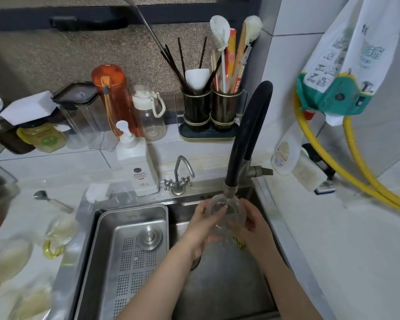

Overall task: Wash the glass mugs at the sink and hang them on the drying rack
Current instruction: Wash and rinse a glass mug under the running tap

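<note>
A: How many mugs can you count?

B: One for certain: a clear glass mug with a yellow handle, held over the sink right under the black tap. The left hand wraps it from one side with curled fingers and the right hand clasps the other side; the handle pokes out below the right hand.

A: Any others?

B: Far to the left of the left hand, blurred glassware with yellow handles lies on the white counter. I cannot tell the number.

A: Anything readable?

B: The white pump bottle beyond the left hand has a round dark emblem and small print, too fine to read. The bags hanging up past the right hand carry printed pictures; the text is illegible.

A: Materials?

B: Steel sink, with one perforated steel tray just left of the left hand and a round steel plug resting in it. One small chrome tap with two cross knobs. Two dark cylindrical holders with gold rims, holding chopsticks and two white brushes. One orange bottle, one clear bottle with a white lid, and one yellow corrugated hose.
</note>
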Demonstrator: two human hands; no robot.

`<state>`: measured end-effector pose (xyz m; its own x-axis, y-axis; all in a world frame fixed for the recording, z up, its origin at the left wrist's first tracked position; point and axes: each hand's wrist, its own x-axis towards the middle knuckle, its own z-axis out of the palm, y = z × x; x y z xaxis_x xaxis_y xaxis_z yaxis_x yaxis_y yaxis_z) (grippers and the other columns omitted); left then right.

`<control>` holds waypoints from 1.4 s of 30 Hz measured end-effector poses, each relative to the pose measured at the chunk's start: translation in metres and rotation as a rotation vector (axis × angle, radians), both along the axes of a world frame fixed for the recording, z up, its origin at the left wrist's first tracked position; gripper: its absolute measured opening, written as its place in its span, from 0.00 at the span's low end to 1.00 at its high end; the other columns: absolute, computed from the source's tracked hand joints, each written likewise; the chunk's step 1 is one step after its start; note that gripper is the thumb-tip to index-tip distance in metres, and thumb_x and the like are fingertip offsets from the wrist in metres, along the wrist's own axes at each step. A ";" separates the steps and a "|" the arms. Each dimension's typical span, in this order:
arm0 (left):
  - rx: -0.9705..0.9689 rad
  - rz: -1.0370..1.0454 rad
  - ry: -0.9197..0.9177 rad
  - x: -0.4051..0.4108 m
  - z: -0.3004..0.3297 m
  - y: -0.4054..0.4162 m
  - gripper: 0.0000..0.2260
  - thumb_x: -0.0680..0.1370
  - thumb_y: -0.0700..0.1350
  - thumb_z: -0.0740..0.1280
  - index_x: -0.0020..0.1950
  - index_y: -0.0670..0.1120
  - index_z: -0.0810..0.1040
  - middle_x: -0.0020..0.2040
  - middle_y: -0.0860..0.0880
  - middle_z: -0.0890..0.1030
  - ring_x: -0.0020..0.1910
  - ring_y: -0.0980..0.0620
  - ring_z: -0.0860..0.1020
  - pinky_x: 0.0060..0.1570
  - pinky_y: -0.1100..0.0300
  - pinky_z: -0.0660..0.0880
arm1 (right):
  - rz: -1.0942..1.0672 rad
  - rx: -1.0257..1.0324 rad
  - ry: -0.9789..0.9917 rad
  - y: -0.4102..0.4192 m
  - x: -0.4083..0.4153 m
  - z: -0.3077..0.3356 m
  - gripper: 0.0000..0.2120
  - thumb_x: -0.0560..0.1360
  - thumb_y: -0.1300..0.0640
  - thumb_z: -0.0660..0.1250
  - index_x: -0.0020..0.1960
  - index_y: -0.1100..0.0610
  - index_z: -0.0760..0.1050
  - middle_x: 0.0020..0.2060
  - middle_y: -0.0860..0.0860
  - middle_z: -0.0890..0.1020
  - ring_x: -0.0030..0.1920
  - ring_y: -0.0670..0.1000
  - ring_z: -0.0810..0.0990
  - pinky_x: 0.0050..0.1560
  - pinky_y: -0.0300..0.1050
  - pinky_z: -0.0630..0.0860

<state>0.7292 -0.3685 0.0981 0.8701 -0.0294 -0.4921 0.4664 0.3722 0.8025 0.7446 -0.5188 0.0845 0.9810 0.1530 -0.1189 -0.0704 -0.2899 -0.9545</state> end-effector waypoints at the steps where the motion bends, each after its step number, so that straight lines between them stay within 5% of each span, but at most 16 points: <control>1: 0.012 0.004 -0.003 0.000 -0.002 -0.003 0.22 0.72 0.46 0.74 0.64 0.54 0.72 0.57 0.48 0.81 0.51 0.45 0.83 0.42 0.48 0.82 | -0.016 0.019 -0.010 -0.003 -0.003 -0.001 0.20 0.72 0.61 0.73 0.62 0.53 0.74 0.50 0.46 0.82 0.49 0.39 0.81 0.50 0.37 0.80; 6: 0.012 0.082 -0.014 -0.002 -0.008 -0.008 0.21 0.70 0.43 0.76 0.60 0.54 0.75 0.52 0.51 0.84 0.45 0.48 0.85 0.37 0.49 0.82 | -0.063 0.096 0.049 -0.019 0.002 0.007 0.11 0.77 0.50 0.66 0.55 0.35 0.76 0.52 0.35 0.81 0.53 0.35 0.79 0.46 0.29 0.75; 11: 0.111 0.055 -0.018 0.005 0.002 -0.015 0.26 0.66 0.46 0.79 0.59 0.58 0.74 0.54 0.52 0.81 0.46 0.49 0.84 0.39 0.51 0.82 | 0.018 -0.261 -0.049 -0.024 0.062 0.009 0.20 0.81 0.57 0.60 0.72 0.57 0.66 0.69 0.52 0.70 0.69 0.52 0.69 0.70 0.49 0.65; 16: 0.107 0.047 -0.021 0.005 0.010 -0.017 0.28 0.64 0.50 0.80 0.61 0.56 0.75 0.56 0.51 0.82 0.50 0.49 0.83 0.42 0.49 0.82 | 0.055 -0.557 -0.061 -0.039 0.117 0.003 0.21 0.80 0.59 0.61 0.72 0.59 0.65 0.74 0.60 0.60 0.74 0.60 0.60 0.74 0.52 0.58; 21: 0.124 0.048 0.003 -0.002 0.012 -0.013 0.27 0.62 0.51 0.80 0.58 0.57 0.77 0.56 0.49 0.82 0.49 0.48 0.84 0.44 0.47 0.82 | 0.086 -0.691 -0.055 -0.045 0.146 -0.002 0.16 0.78 0.61 0.63 0.65 0.60 0.71 0.65 0.62 0.71 0.67 0.63 0.64 0.70 0.50 0.58; 26: 0.120 0.058 0.004 -0.015 0.009 -0.010 0.25 0.66 0.46 0.79 0.61 0.53 0.75 0.56 0.48 0.82 0.48 0.48 0.84 0.39 0.53 0.81 | 0.028 -0.687 -0.009 -0.044 0.155 -0.009 0.17 0.75 0.58 0.66 0.64 0.56 0.73 0.63 0.62 0.68 0.62 0.62 0.68 0.66 0.50 0.65; 33: 0.138 0.103 0.018 -0.025 0.008 -0.013 0.25 0.66 0.45 0.78 0.61 0.54 0.75 0.55 0.49 0.82 0.48 0.48 0.84 0.42 0.49 0.82 | 0.021 -0.609 -0.043 -0.043 0.145 -0.015 0.17 0.72 0.61 0.67 0.61 0.55 0.75 0.63 0.61 0.66 0.62 0.63 0.69 0.67 0.51 0.66; 36: 0.150 0.124 0.015 -0.030 0.007 -0.013 0.24 0.66 0.45 0.79 0.59 0.55 0.76 0.54 0.49 0.82 0.47 0.48 0.84 0.40 0.50 0.82 | 0.013 -0.486 -0.060 -0.041 0.119 -0.008 0.19 0.74 0.61 0.69 0.64 0.60 0.74 0.62 0.60 0.71 0.56 0.54 0.71 0.59 0.42 0.66; 38: 0.172 0.132 0.009 -0.034 0.007 -0.014 0.27 0.64 0.46 0.80 0.60 0.54 0.76 0.56 0.48 0.81 0.48 0.47 0.84 0.41 0.48 0.82 | 0.024 -0.356 -0.013 -0.038 0.084 -0.003 0.17 0.75 0.59 0.68 0.63 0.61 0.74 0.55 0.58 0.77 0.49 0.52 0.73 0.52 0.41 0.69; 42: 0.224 0.150 -0.009 -0.044 0.009 -0.014 0.31 0.60 0.50 0.80 0.61 0.55 0.76 0.56 0.49 0.81 0.48 0.49 0.84 0.38 0.52 0.81 | 0.030 0.079 0.237 -0.027 0.000 0.015 0.16 0.79 0.58 0.63 0.66 0.51 0.69 0.57 0.48 0.76 0.56 0.48 0.76 0.62 0.47 0.74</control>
